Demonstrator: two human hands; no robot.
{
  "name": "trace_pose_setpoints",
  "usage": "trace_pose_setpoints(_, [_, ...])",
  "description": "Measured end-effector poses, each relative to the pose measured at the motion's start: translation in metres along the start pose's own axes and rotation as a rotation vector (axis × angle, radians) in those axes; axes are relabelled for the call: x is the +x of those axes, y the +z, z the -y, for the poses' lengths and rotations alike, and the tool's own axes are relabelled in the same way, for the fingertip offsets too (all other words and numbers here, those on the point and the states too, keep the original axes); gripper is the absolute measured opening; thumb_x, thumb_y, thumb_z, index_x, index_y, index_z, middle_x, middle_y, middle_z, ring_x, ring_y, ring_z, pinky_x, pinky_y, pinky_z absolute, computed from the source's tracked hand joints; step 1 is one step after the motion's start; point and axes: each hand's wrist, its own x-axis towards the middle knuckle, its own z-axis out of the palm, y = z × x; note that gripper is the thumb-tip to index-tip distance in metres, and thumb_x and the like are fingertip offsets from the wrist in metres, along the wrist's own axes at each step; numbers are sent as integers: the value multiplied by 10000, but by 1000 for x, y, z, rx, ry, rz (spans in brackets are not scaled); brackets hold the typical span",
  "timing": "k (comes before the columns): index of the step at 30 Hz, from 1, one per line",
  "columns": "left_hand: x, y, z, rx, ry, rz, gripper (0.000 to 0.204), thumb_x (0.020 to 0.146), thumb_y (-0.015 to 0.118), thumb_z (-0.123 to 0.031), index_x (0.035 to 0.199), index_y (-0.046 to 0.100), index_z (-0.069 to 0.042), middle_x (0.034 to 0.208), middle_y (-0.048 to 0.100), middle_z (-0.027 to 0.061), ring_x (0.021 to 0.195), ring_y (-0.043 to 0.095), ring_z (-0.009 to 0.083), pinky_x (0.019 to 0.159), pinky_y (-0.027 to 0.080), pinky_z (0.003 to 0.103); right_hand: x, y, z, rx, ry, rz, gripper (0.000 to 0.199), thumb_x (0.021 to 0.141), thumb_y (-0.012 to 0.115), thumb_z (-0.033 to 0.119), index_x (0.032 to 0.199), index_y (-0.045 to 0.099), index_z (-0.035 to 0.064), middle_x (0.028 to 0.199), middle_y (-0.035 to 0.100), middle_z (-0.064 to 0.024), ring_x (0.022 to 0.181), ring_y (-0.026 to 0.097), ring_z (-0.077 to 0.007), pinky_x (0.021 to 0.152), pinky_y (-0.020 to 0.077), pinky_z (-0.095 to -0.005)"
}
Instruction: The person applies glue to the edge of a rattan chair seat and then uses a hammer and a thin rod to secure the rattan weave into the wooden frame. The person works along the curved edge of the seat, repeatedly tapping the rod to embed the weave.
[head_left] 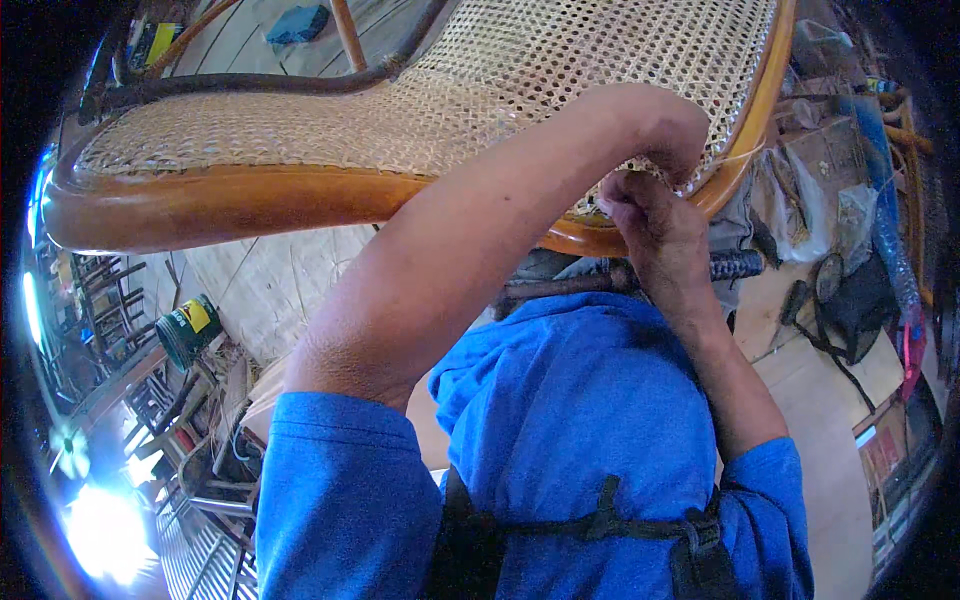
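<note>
A curved wooden chair frame [330, 200] with a woven cane panel [560, 75] lies across the view in front of me. My left arm crosses over it, and my left hand [678, 130] bends down at the panel's near right corner, its fingers curled and partly hidden. A thin pale cane strand [737, 160] runs out to the right from beside those fingers. Just below, my right hand [655, 225] is closed with fingers pinched together against the rounded corner of the frame. Whatever lies in that pinch is hidden.
A dark green can [188, 332] with a yellow label stands at left near stacked metal and wooden pieces. Plastic bags [800, 210], a black strap-like item [855, 310] and a blue wrapped length [890, 230] lie at right. A blue item [297, 25] rests on the floor beyond.
</note>
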Motion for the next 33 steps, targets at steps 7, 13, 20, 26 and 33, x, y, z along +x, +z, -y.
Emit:
trace_pose_setpoints(7, [6,4,4,16,17,4,309,672,659,-290,814,680,-16,767,654,177,661,620,302,631,479,424,1,1,-7,-29,-39,-8,155,843,571,156,961,626,71,850,637,-175,807,633,-311,682,490,-383])
trace_pose_setpoints(13, [2,1,4,-3,25,13,326,672,663,-298,813,676,-4,760,652,180,657,620,310,634,482,423,-2,0,-6,-74,-65,28,134,824,575,58,951,609,29,863,652,-131,822,648,-259,722,499,-332])
trace_pose_setpoints(20, [7,4,1,68,60,9,311,674,652,-289,781,676,2,750,646,191,663,624,316,637,486,423,-2,4,-13,-3,-119,-48,113,827,562,42,926,615,51,782,623,-134,722,628,-264,637,493,-335])
trace_pose_setpoints(26, [9,10,7,74,56,-25,284,675,625,-256,782,678,2,764,647,191,680,629,319,641,491,419,-3,2,-8,34,-23,-7,117,830,579,73,938,623,61,724,612,-119,639,618,-238,569,483,-329])
trace_pose_setpoints(33, [-4,4,-1,-27,-43,-45,253,675,620,-218,794,681,-3,796,651,191,706,636,318,647,495,423,-2,4,-12,-71,-134,-54,107,825,587,76,922,623,51,761,622,-120,653,611,-244,588,481,-341])
